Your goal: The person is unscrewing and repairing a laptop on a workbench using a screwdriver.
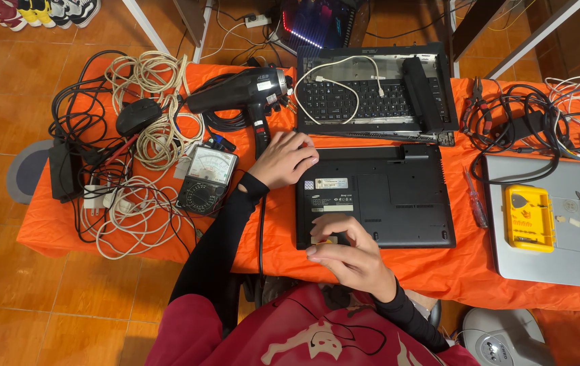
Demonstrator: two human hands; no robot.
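Down at the near edge, the right hand [347, 254] rests with curled fingers on the front left corner of the upturned black plastic laptop base [375, 196], fingertips pressing near a small yellow sticker; it grips nothing. The left hand [284, 159], at about 10 o'clock from the right one, lies loosely bent on the base's far left corner, also grasping nothing. The base sits mid-tabletop on the orange cloth-covered tabletop [270, 237]. At 12 o'clock from it lies an opened black laptop keyboard shell [375, 91] with a white cable [334, 78] looped over its keys. At 10 o'clock from the left hand rests a black pistol-shaped heat gun [242, 91]; at 8 o'clock sits a black analogue multimeter [205, 177] with a pale dial. Farther left sprawls a tangle of cream and black cables [131, 146]. At 3 o'clock from the base lies a silver closed laptop [554, 224] carrying a yellow plastic screwdriver-bit case [528, 218].
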